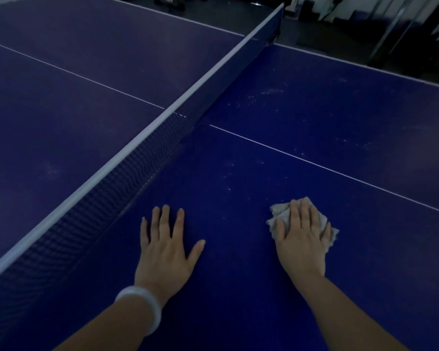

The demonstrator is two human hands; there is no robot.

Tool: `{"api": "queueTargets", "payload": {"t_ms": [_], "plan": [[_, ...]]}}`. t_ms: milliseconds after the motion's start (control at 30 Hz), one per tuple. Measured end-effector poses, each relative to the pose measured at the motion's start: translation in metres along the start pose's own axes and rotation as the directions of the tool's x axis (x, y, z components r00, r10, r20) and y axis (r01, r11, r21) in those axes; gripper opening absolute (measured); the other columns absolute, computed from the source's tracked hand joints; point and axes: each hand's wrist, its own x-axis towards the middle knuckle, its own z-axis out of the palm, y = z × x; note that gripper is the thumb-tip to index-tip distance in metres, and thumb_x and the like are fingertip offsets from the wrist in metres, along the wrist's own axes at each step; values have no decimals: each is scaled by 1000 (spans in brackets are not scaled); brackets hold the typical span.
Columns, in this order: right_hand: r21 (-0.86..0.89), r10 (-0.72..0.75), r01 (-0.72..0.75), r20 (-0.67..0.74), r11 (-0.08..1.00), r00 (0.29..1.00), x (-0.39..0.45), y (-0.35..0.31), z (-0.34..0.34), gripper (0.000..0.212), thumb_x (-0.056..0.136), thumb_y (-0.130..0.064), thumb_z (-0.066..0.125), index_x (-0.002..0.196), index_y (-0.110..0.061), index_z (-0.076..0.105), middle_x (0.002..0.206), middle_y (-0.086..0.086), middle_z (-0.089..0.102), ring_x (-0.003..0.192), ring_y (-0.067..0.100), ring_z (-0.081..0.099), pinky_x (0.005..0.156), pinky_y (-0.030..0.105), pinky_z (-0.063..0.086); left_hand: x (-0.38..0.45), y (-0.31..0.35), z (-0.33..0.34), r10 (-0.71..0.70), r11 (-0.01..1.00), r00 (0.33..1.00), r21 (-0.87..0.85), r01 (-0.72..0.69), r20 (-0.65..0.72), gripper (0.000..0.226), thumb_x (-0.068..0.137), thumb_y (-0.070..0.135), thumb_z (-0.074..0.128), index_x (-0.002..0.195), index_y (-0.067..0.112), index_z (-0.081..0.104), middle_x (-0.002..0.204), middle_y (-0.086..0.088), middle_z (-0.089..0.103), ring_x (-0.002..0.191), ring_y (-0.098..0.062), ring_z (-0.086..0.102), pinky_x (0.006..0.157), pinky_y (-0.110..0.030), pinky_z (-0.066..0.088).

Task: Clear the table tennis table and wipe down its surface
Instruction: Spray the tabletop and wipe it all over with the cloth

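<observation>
The table tennis table lies under our flat, spread, empty left hand; beside it, our right hand presses straight fingers on a crumpled cloth.

Blue table tennis table with a crumpled cloth on its near half.

The table's dark blue top carries thin white lines and a net with a white top band running across it. Pale dusty specks scatter over the surface right of the net. The light grey cloth lies bunched on that side, near the front, well apart from the net.
</observation>
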Motion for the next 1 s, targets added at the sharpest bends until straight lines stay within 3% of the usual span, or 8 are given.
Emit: {"api": "queueTargets", "payload": {"t_ms": [200, 367, 433, 567, 633, 767, 867, 1000], "plan": [[151, 382, -390, 80, 908, 921, 84, -26, -13, 63, 102, -46, 12, 158, -19, 4, 165, 4, -5, 151, 23, -8, 118, 60, -3, 1, -1, 1, 8, 999, 1000, -51, -9, -18, 91, 85, 75, 0, 156, 19, 6, 162, -16, 5, 150, -30, -7, 121, -52, -6], [114, -131, 119, 106, 986, 986, 109, -73, -8, 58, 103, -46, 16, 157, -25, 12, 165, -3, 2, 151, 15, -5, 119, 50, -7, 2, -2, -2, 13, 997, 1000, -72, -13, -7, 90, 86, 75, 1, 156, 19, 3, 162, -18, 3, 149, -31, -12, 120, -53, -8], [107, -198, 189, 88, 976, 976, 116, -60, -8, 55, 103, -42, 22, 156, -24, 19, 164, -2, 9, 151, 15, 2, 121, 53, -1, 2, -3, -1, 21, 998, 1000, -62, -21, 2, 89, 86, 75, -1, 155, 19, -2, 162, -17, -1, 148, -31, -16, 119, -54, -11], [108, 248, -263, 132, 959, 960, 141, -40, -18, 61, 101, -47, 16, 157, -21, 12, 165, 1, 1, 151, 20, -3, 119, 58, 1, 2, -3, -2, 23, 998, 1000, -62, -23, 12, 87, 89, 73, 9, 155, 15, 10, 161, -20, 10, 150, -35, -3, 119, -57, -1], [143, 323, -353, 197, 925, 926, 154, -64, -22, 65, 99, -50, 11, 158, -22, 6, 165, 2, -6, 151, 23, -8, 118, 59, -5, 2, -3, -2, 30, 996, 999, -83, -29, 16, 87, 90, 72, 13, 154, 14, 17, 159, -21, 14, 150, -36, 2, 118, -58, 3], [234, 88, -151, 259, 960, 962, 174, -156, -16, 63, 100, -52, 15, 157, -26, 3, 165, 4, -6, 151, 31, -6, 116, 64, -3, 3, -2, 1, 31, 996, 1000, -84, -30, 4, 89, 87, 75, 1, 155, 18, 0, 161, -17, -4, 148, -33, -16, 118, -57, -7], [90, -244, 228, 249, 970, 937, 148, -225, -2, 70, 101, -45, 35, 157, -25, -3, 164, 9, -8, 150, 33, -10, 113, 69, -1, 4, -2, 4, 30, 997, 1000, -64, -30, 7, 89, 84, 76, -4, 153, 20, -11, 161, -15, -12, 146, -31, -23, 117, -55, -15], [108, -500, 488, 172, 866, 849, 91, -233, 10, 57, 104, -45, 16, 157, -29, 0, 165, 5, -7, 151, 24, -11, 115, 62, -10, 4, -3, 2, 10, 999, 1000, -54, -11, -11, 89, 86, 75, -1, 155, 18, -2, 162, -17, -4, 149, -31, -16, 118, -54, -12]]}}
